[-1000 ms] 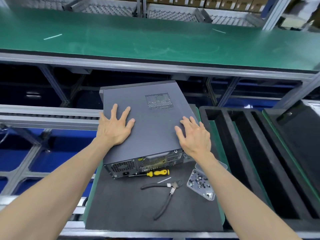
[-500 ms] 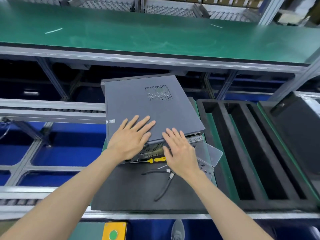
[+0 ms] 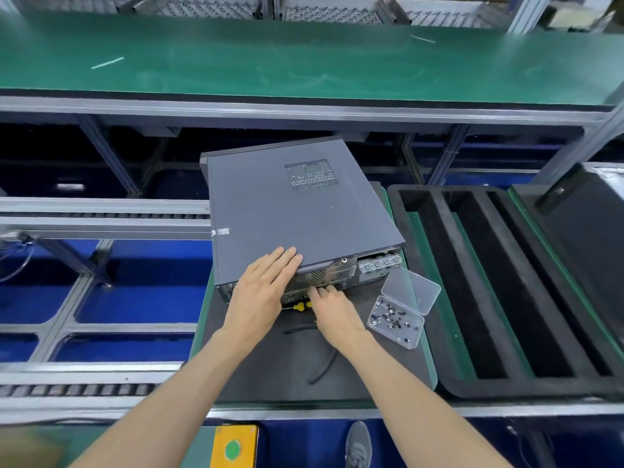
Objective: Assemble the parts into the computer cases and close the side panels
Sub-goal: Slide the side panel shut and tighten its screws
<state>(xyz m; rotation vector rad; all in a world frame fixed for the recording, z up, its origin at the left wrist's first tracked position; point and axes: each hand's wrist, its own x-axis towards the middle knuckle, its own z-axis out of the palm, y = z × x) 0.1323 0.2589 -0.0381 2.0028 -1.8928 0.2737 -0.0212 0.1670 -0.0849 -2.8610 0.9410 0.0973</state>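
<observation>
A dark grey computer case (image 3: pixel 297 217) lies flat on a black mat (image 3: pixel 263 369), its side panel facing up and its rear ports toward me. My left hand (image 3: pixel 263 292) lies flat over the panel's near edge, fingers straight. My right hand (image 3: pixel 334 312) is lower, its fingertips touching the case's rear face; its thumb is hidden. A yellow-handled screwdriver (image 3: pixel 299 307) peeks out from under that hand. Black pliers (image 3: pixel 324 366) lie on the mat, partly under my right forearm.
A clear plastic box of small screws (image 3: pixel 395 320) sits open to the right of my hands. A black foam tray (image 3: pixel 506 298) with long slots fills the right side. A green conveyor belt (image 3: pixel 304 69) runs behind, roller rails (image 3: pixel 101 217) to the left.
Both hands have slid toward me across the panel. The left now sits at its near edge; the right has dropped off the panel onto the rear face, over the screwdriver.
</observation>
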